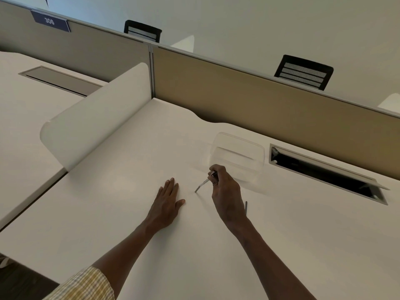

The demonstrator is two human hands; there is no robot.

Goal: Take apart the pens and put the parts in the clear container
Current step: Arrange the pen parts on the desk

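Fingers of right hand (225, 191) pinched a thin pen (203, 183), tip on desk (129, 213) | left hand (167, 200) lay flat, holding nothing | clear container (238, 156) just behind | weak pinch might drop pen.

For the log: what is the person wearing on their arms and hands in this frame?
Both hands are bare: no gloves, rings or watch show on the left hand or the right hand. The left arm has a sleeve of yellow and white checked fabric that ends near the elbow, leaving the forearm uncovered. The right forearm is uncovered as far as the frame shows; no sleeve is in view there.
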